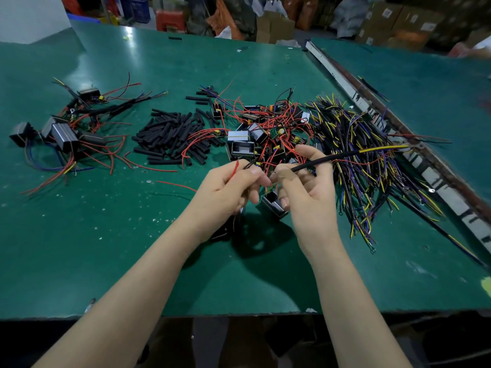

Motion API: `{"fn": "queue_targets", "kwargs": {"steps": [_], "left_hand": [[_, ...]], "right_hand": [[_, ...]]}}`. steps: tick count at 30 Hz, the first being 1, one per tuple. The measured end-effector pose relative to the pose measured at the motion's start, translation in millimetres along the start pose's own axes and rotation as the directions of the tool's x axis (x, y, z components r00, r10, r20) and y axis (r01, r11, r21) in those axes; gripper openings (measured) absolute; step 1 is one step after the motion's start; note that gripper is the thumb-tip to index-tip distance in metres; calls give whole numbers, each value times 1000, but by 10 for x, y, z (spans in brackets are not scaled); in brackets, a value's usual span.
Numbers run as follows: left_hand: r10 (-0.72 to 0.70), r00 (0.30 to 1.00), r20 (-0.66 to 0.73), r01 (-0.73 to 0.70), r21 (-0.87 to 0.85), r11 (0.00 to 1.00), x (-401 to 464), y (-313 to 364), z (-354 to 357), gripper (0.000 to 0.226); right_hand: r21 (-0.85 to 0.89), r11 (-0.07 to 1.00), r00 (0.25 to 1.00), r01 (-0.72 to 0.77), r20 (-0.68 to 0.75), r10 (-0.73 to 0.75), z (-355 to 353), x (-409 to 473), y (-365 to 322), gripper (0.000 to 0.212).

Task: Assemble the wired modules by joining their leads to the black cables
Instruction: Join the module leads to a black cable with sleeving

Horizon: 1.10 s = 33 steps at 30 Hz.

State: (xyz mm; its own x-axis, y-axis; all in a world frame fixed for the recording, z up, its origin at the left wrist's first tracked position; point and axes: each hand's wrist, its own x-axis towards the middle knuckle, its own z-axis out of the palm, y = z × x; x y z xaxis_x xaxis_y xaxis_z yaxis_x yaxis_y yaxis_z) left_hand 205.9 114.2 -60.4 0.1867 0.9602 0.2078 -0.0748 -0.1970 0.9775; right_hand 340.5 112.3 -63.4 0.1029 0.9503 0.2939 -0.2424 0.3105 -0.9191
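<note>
My left hand point(228, 187) pinches thin leads, one red point(235, 167), at mid table. My right hand point(305, 187) grips a black cable point(321, 160) whose yellow end point(382, 148) points right; its fingertips meet the left hand's at the wire ends. A small black module point(273, 207) hangs just below and between the hands. Behind them lies a heap of modules with red leads point(265, 128). A pile of black cables with yellow and blue cores point(358, 155) spreads to the right.
A heap of short black sleeve tubes point(172, 136) lies at centre left. Wired modules with cables attached point(66, 131) sit at far left. A metal rail point(398, 134) crosses the green table point(132, 235) on the right. Boxes stand beyond the far edge.
</note>
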Motion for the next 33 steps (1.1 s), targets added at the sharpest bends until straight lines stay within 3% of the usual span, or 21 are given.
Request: {"fn": "queue_targets", "kwargs": {"steps": [7,16,23,33], "left_hand": [[-12,1000,-2,12,-16,1000,15,-3,3,23],[92,995,-35,-91,19,996,-19,2,18,21],[57,995,-77,-57,-6,998,7,-15,8,15],[83,994,-67,-81,22,996,19,-64,32,7]], "right_hand": [[79,996,999,-31,-30,34,-5,12,-37,29],[66,997,998,-50,-32,52,7,-6,-46,29],[119,992,998,-51,-27,54,7,0,-64,28],[21,1000,1000,-17,-23,18,28,-13,-28,30]]}}
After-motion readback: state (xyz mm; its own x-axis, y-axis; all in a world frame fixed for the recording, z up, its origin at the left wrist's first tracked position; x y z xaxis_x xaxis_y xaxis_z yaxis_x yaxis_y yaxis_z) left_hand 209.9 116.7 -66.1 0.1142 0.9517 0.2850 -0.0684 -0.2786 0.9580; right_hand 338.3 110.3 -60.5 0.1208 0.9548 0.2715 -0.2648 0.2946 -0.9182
